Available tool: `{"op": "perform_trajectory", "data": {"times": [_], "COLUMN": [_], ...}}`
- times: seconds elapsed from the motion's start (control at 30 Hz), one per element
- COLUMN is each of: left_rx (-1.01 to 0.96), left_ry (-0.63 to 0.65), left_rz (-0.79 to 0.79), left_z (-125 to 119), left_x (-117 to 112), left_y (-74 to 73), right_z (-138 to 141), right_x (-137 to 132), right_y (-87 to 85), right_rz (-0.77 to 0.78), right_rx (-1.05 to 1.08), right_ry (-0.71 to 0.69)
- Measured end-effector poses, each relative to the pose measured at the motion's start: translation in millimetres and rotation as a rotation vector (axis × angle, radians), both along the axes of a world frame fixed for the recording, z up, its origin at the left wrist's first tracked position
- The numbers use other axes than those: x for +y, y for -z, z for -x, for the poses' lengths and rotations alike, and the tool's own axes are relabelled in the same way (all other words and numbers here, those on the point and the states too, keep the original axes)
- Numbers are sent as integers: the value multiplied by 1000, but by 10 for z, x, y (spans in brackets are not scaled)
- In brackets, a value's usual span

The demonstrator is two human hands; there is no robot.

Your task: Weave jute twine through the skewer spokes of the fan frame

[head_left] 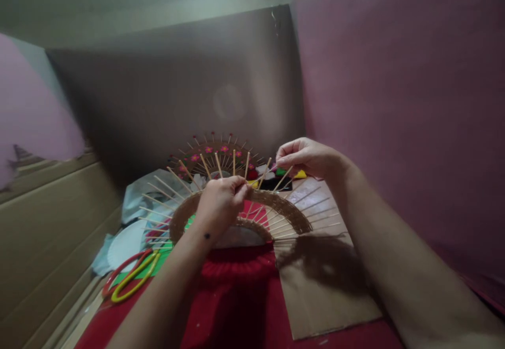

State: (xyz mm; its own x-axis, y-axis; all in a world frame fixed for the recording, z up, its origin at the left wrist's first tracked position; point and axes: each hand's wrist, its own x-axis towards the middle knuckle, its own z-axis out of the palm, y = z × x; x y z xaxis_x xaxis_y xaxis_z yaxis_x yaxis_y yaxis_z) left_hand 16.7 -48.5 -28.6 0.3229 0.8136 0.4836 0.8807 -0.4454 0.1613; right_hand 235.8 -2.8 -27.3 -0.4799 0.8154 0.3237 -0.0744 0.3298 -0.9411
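A half-round fan frame of thin wooden sticks with a brown woven band (294,212) stands in front of me, its sticks spreading outward. My left hand (221,204) is closed at the top of the band, fingers pinched around the frame near the base of the upper sticks. To the right and slightly higher, my right hand (311,157) pinches a thin light strand (263,175). That strand runs from its fingertips toward my left fingers, passing by the sticks. Exactly what lies beneath my left fingertips is hidden.
Behind stands another fan with pink flowers (224,149). Scissors with red and yellow handles (134,284) lie left, near a white plate (125,246). Red cloth (236,296) and a cardboard sheet (327,307) cover the surface. Cardboard (47,233) borders the left; a pink wall rises right.
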Motion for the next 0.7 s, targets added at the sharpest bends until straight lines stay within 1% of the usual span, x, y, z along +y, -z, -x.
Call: {"op": "perform_trajectory", "data": {"times": [0.1, 0.23, 0.37, 0.47, 0.57, 0.63, 0.7], "left_rx": [-42, -135, -224, -262, -270, -265, -257], "left_ry": [10, 66, 114, 108, 127, 133, 121], "left_rz": [42, 157, 240, 294, 363, 367, 329], "left_z": [14, 67, 110, 117, 129, 139, 142], "left_x": [5, 10, 7, 3, 4, 7, 8], "left_y": [-8, -29, -47, -58, -67, -70, -69], "right_z": [-25, -35, 6, 31, 14, -8, -23], "right_x": [-107, -196, -226, -230, -223, -223, -236], "right_y": [-79, -139, -162, -164, -155, -154, -165], "right_rz": [-41, -70, -70, -69, -76, -93, -122], "right_rx": [38, -69, -129, -117, -103, -157, -240], "right_ry": [34, 53, 64, 95, 76, 50, 24]}}
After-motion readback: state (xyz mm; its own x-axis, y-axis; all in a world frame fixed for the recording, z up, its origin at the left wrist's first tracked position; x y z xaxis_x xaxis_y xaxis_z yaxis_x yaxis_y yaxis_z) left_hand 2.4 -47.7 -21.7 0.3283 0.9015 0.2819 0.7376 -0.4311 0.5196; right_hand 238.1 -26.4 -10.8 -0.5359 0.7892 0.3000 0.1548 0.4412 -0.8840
